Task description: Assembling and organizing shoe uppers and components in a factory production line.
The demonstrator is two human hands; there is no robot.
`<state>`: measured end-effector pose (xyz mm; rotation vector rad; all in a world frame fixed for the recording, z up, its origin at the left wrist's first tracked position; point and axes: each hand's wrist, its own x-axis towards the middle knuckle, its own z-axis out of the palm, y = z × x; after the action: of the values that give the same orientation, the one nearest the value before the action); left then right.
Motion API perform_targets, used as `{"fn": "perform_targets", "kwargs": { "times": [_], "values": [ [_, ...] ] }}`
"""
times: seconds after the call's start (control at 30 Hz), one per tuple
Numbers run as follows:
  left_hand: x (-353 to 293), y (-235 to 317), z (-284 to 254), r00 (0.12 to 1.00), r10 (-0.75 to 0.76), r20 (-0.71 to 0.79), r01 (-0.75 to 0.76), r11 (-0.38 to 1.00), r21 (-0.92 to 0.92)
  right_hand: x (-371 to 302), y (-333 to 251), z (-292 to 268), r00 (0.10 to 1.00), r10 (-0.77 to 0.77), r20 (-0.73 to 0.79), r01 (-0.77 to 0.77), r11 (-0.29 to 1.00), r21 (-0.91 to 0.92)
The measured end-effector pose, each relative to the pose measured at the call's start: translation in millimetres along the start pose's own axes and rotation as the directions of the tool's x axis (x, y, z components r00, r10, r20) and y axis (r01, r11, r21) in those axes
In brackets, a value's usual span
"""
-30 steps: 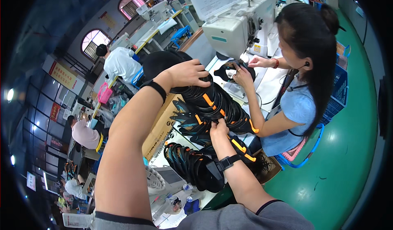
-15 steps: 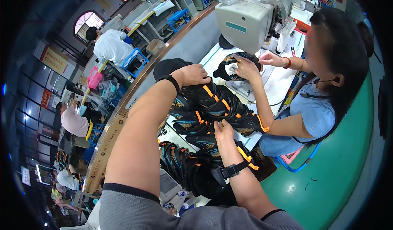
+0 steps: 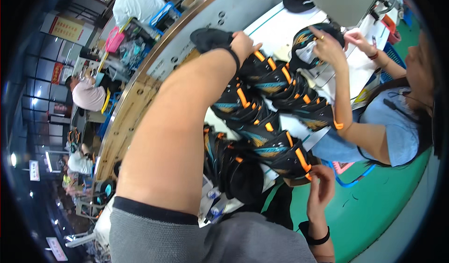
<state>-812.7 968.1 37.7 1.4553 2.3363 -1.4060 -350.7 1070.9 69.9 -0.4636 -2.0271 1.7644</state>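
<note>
Rows of nested black shoe uppers [image 3: 276,144] with orange tabs and teal and gold patterns lie in front of me. My left hand [image 3: 243,46] is curled at the far end of the rows, closed on the uppers there; some of its fingers are hidden. At the near right end, my right hand [image 3: 322,184] has its fingers loosely bent and apart. Its fingertips are by an orange tab [image 3: 304,160] on the last upper. A further bunch of uppers [image 3: 238,172] lies nearer to me. Black bands circle both my wrists.
At right, a co-worker in a blue top [image 3: 397,122] holds another upper [image 3: 304,45] beside a pale sewing machine [image 3: 348,1]. A wooden-edged partition [image 3: 154,59] runs along the left. Black rounded pieces [image 3: 210,37] lie beyond my left hand.
My right hand has moved right and nearer, from the middle of the uppers to their near end. My left hand has curled at the far end. The view has shifted, and the rows lie farther apart.
</note>
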Motion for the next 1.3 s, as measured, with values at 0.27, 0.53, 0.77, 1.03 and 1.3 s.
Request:
{"fn": "perform_targets", "kwargs": {
  "times": [0.27, 0.53, 0.77, 1.03, 1.3],
  "values": [
    [-101.1, 3.2, -60.8, 0.985, -0.072, -0.154, 0.037, 0.975, -0.219, -60.5, 52.1, 75.9, 0.797, 0.022, 0.603, -0.057, 0.998, 0.039],
    [-209.6, 65.2, 10.8, 0.255, 0.265, 0.93, 0.726, 0.583, -0.365, -67.8, 58.8, 140.5, 0.813, 0.036, 0.581, 0.029, 0.994, -0.102],
    [-213.9, 93.3, 106.2, 0.017, 0.183, 0.983, 0.998, 0.061, -0.029, -67.4, 71.2, 178.5, 0.802, 0.186, 0.568, -0.095, 0.978, -0.186],
    [-214.0, 120.7, 103.1, -0.039, 0.073, 0.997, 0.958, 0.286, 0.017, -59.2, 92.0, 196.8, 0.773, 0.209, 0.599, -0.116, 0.975, -0.191],
    [-243.3, 55.3, 16.9, 0.287, 0.182, 0.941, 0.879, 0.34, -0.334, -52.9, 74.2, 201.1, 0.815, 0.007, 0.579, -0.105, 0.985, 0.136]
  ]
}}
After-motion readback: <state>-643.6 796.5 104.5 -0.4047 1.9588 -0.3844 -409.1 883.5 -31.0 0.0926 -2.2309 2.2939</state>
